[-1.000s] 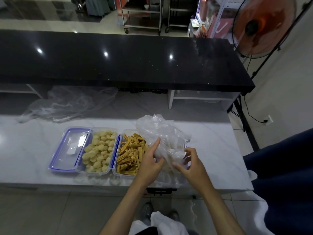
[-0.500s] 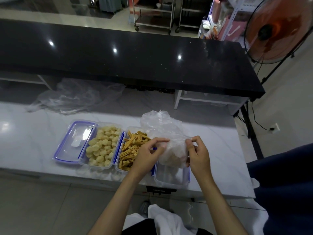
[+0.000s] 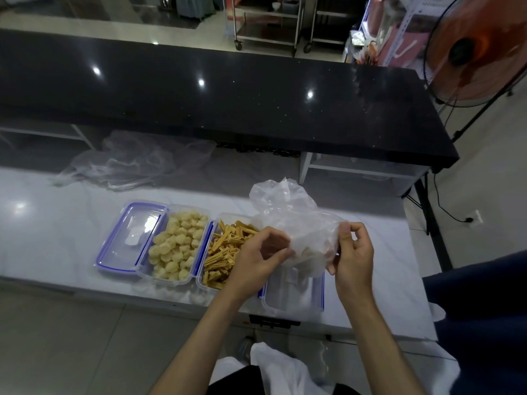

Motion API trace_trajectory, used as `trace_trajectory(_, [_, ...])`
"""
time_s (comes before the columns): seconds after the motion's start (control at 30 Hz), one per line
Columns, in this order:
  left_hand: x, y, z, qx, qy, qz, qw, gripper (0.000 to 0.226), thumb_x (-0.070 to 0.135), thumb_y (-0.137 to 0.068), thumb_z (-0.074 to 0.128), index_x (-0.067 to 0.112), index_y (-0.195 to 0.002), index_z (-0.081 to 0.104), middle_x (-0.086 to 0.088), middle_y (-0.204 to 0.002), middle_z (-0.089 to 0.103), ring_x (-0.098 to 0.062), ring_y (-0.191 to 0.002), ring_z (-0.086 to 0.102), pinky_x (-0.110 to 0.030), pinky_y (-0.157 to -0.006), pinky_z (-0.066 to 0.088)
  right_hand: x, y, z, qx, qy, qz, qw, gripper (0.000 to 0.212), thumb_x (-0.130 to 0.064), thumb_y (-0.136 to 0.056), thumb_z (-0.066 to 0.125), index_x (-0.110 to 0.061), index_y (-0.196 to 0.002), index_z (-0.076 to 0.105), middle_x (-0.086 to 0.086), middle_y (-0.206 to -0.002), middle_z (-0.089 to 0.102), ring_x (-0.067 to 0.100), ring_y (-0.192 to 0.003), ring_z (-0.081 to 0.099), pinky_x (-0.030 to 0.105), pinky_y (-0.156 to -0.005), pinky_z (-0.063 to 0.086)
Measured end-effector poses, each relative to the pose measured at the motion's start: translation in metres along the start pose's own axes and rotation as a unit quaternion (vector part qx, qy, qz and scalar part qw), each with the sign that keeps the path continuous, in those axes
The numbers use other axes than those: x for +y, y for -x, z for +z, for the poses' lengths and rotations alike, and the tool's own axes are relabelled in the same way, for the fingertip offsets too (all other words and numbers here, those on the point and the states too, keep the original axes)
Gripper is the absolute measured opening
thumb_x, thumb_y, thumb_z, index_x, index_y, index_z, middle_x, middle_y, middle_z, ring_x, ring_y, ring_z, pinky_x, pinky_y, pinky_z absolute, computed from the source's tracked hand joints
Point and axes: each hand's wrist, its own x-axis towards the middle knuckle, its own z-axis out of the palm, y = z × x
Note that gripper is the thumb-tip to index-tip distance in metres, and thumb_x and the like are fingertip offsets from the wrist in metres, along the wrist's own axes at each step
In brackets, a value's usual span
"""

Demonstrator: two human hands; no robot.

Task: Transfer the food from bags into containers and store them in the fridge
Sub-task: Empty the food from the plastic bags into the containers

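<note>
Presently, head view: two hands, left point(image 3: 258, 256) and right point(image 3: 352, 253), each pinching one clear food bag point(image 3: 296, 226) held over one empty container point(image 3: 293, 297) near the white table point(image 3: 51, 238) edge. Left of it: one container of yellow strips point(image 3: 225, 252), one of pale balls point(image 3: 178, 248), one blue-rimmed lid point(image 3: 129, 238). Far left: one crumpled empty bag point(image 3: 134, 162).

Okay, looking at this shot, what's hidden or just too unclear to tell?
Head view only:
- What is inside the plastic bag: crumpled film and both hands, left hand and right hand, blur it.
- Floor of the clear container under the bag: bag and glare cover it.
- Fridge: not in view.
- Person at right: cut off by the frame edge.
</note>
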Motion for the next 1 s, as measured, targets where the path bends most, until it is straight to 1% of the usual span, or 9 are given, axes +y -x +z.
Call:
trace_trajectory(0.13, [0.015,-0.002,-0.002,-0.047,0.089,-0.015,0.995,0.02,0.007,-0.093,0.075,0.01,-0.108,0.063,-0.014,-0.1,0.075,-0.03,-0.097,0.074,-0.042,-0.089,0.062,-0.005,-0.004,-0.003,0.005,-0.042,0.009,0.999,0.022,-0.039,-0.107,0.049,-0.022,-0.094,0.056,-0.002,-0.071,0.061,0.021,-0.061,0.056,0.029,-0.052,0.045])
trace_trajectory(0.23, [0.018,-0.003,-0.003,-0.064,0.119,-0.038,0.99,0.018,0.004,-0.093,0.073,0.006,-0.107,0.061,-0.016,-0.1,0.075,-0.033,-0.097,0.074,-0.041,-0.087,0.062,0.0,-0.007,-0.007,0.011,-0.015,0.006,1.0,0.023,-0.04,-0.106,0.048,-0.021,-0.097,0.057,-0.001,-0.08,0.067,0.02,-0.067,0.065,0.029,-0.05,0.053])
trace_trajectory(0.37, [0.001,-0.006,0.004,0.001,0.093,-0.068,0.993,0.012,0.002,-0.094,0.07,0.006,-0.103,0.063,-0.012,-0.098,0.074,-0.029,-0.095,0.075,-0.04,-0.083,0.063,0.016,-0.008,-0.013,-0.063,0.05,0.02,0.997,0.031,-0.045,-0.097,0.058,-0.017,-0.109,0.061,-0.007,-0.101,0.075,0.018,-0.092,0.074,0.025,-0.065,0.061])
trace_trajectory(0.53, [-0.018,-0.012,0.009,0.101,0.048,-0.091,0.99,0.019,-0.006,-0.094,0.067,0.011,-0.098,0.061,-0.016,-0.1,0.069,-0.029,-0.093,0.073,-0.043,-0.08,0.065,0.069,-0.012,-0.031,-0.235,0.339,-0.006,0.911,0.061,-0.053,-0.074,0.087,-0.038,-0.126,0.057,-0.025,-0.123,0.053,-0.001,-0.112,0.054,0.018,-0.086,0.052])
trace_trajectory(0.67, [-0.026,-0.014,0.007,0.047,0.007,-0.127,0.991,0.003,0.015,-0.105,0.057,0.016,-0.108,0.057,-0.01,-0.109,0.072,-0.021,-0.097,0.074,-0.045,-0.088,0.063,0.096,-0.017,-0.037,-0.217,0.375,-0.04,0.9,0.005,-0.022,-0.092,0.076,-0.025,-0.093,0.073,-0.017,-0.106,0.054,0.009,-0.099,0.06,0.022,-0.083,0.051])
trace_trajectory(0.73, [-0.023,-0.011,0.004,-0.055,-0.062,-0.135,0.987,0.026,0.038,-0.107,0.051,0.027,-0.131,0.053,0.001,-0.126,0.066,-0.016,-0.114,0.066,-0.04,-0.097,0.057,0.094,-0.017,-0.037,-0.184,0.333,-0.021,0.924,0.015,-0.016,-0.096,0.072,-0.03,-0.091,0.073,-0.011,-0.104,0.064,0.01,-0.095,0.064,0.026,-0.083,0.055])
trace_trajectory(0.83, [-0.019,-0.007,0.009,-0.148,-0.176,-0.13,0.965,0.079,0.057,-0.093,0.067,0.03,-0.157,0.03,0.01,-0.14,0.052,-0.01,-0.126,0.054,-0.033,-0.102,0.051,0.091,-0.019,-0.034,-0.165,0.283,0.003,0.945,0.014,-0.015,-0.099,0.067,-0.025,-0.095,0.074,-0.004,-0.098,0.071,0.014,-0.092,0.067,0.037,-0.085,0.059])
trace_trajectory(0.9, [-0.024,-0.005,0.018,-0.136,-0.263,-0.098,0.95,0.096,0.043,-0.088,0.079,0.029,-0.162,0.02,0.008,-0.136,0.054,-0.011,-0.121,0.057,-0.035,-0.102,0.054,0.087,-0.017,-0.03,-0.162,0.246,0.024,0.955,0.015,-0.017,-0.104,0.06,-0.019,-0.098,0.074,-0.004,-0.096,0.074,0.016,-0.092,0.07,0.037,-0.085,0.061])
trace_trajectory(1.0, [-0.036,-0.006,0.024,-0.056,-0.255,-0.072,0.963,0.085,0.013,-0.092,0.074,0.029,-0.16,0.027,0.01,-0.11,0.064,-0.007,-0.098,0.065,-0.032,-0.091,0.059,0.075,-0.011,-0.022,-0.152,0.203,0.037,0.967,0.027,-0.03,-0.108,0.051,-0.013,-0.1,0.071,0.001,-0.096,0.074,0.025,-0.095,0.071,0.039,-0.087,0.062])
